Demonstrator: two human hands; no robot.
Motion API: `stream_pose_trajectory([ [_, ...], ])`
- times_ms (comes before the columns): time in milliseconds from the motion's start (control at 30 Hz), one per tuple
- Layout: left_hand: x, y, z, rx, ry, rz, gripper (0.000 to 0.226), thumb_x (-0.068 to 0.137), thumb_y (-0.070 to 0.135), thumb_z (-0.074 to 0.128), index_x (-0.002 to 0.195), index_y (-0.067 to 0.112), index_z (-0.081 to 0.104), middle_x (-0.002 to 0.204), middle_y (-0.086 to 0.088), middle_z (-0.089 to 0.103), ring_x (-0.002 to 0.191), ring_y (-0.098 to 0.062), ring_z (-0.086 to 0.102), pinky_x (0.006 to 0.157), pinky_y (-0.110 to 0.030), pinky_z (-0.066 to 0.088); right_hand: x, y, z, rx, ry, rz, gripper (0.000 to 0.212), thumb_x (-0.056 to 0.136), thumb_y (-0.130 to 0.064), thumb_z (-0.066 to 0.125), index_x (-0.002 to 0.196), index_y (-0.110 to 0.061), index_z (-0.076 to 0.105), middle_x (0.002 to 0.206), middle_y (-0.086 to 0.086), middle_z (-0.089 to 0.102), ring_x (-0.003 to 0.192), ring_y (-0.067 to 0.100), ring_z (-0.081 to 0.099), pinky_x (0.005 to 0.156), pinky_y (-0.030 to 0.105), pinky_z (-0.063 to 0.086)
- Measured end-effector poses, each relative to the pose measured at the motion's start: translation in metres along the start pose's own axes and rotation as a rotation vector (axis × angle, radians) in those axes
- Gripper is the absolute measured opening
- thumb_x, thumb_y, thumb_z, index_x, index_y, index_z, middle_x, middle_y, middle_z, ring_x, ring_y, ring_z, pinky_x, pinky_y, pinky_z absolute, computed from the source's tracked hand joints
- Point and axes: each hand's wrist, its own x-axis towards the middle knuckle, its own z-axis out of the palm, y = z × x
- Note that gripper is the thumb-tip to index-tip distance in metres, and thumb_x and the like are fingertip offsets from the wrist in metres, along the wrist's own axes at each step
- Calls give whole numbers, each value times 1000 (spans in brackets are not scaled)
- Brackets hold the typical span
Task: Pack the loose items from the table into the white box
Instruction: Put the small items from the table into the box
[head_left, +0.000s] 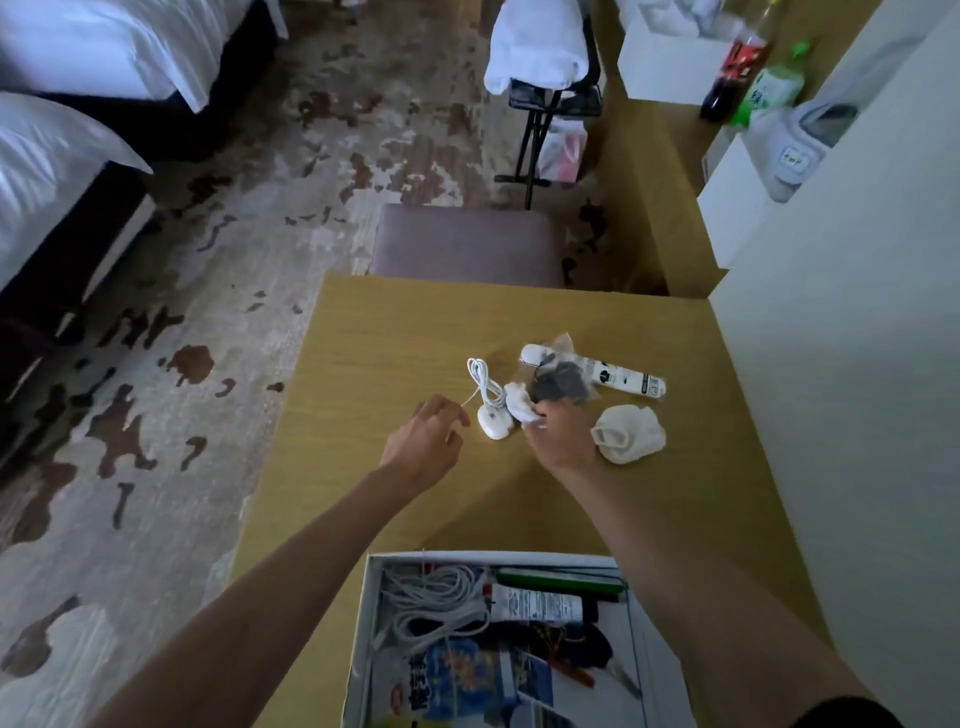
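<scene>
Wooden table (374, 332), left hand (426, 441) pinching cord (485, 384), right hand (561, 436) gripping cloth (519, 402)

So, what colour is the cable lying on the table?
White. The cable is coiled, with a white plug; the head view shows it.

I'm looking at a dim, bluish picture: the brightest patches are the white bedding (78, 47) at top left and the wall (857, 364) at right, while the bench (395, 338) sits in flat, muted light. Soft shadows fall beneath my hands (423, 441) and forearms onto the wood. The wide lens bows straight edges outward near the borders, and detail is soft and smeared throughout.
</scene>
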Motion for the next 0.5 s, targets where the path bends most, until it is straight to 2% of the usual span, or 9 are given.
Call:
stream_pose_trajectory([
  [67, 21, -2, 2, 123, -30, 61, 40, 83, 7, 48, 118, 23, 55, 128, 3, 51, 121, -20, 43, 82, -43, 50, -3, 2, -6, 91, 22, -9, 10, 87, -22, 57, 85, -13, 60, 91, 6, 58, 88, 23, 54, 71, 34, 42],
  [133, 44, -2, 7, 378, -69, 197, 55, 82, 3, 47, 134, 21, 44, 142, 1, 44, 130, -22, 37, 95, -40, 40, -9, 3, -17, 252, 63, 33, 14, 85, -24, 61, 78, -13, 57, 82, 4, 56, 77, 18, 52, 63, 30, 38],
  [200, 66, 1, 16, 642, -136, 339, 65, 84, 4, 50, 144, 18, 29, 152, 0, 31, 138, -23, 28, 105, -37, 31, -19, 3, -29, 442, 131, 139, 14, 83, -23, 62, 80, -10, 60, 78, 10, 60, 71, 16, 53, 59, 29, 39],
  [267, 84, 4, 26, 827, -168, 438, 65, 87, 6, 50, 145, 16, 22, 152, -3, 28, 140, -25, 26, 109, -36, 27, -31, 3, -41, 586, 168, 245, 17, 82, -27, 61, 84, -10, 63, 79, 10, 62, 72, 14, 55, 61, 28, 42],
  [333, 96, 5, 34, 913, -173, 487, 63, 88, 8, 52, 143, 17, 23, 148, -3, 34, 137, -26, 30, 113, -37, 23, -42, 6, -51, 637, 162, 286, 18, 82, -30, 62, 83, -12, 62, 77, 7, 61, 72, 10, 54, 61, 26, 42],
  [433, 108, 6, 37, 926, -214, 467, 50, 89, 11, 53, 135, 20, 37, 140, -2, 45, 132, -23, 37, 113, -35, 23, -59, 7, -65, 673, 155, 256, 15, 74, -36, 61, 75, -21, 60, 73, -4, 61, 68, 0, 56, 55, 14, 42],
  [500, 111, 3, 34, 891, -199, 450, 36, 90, 14, 51, 126, 20, 46, 130, -1, 53, 123, -22, 46, 108, -32, 29, -69, 10, -70, 727, 149, 266, 22, 70, -37, 60, 79, -17, 62, 78, 0, 65, 73, 5, 60, 60, 20, 47],
])
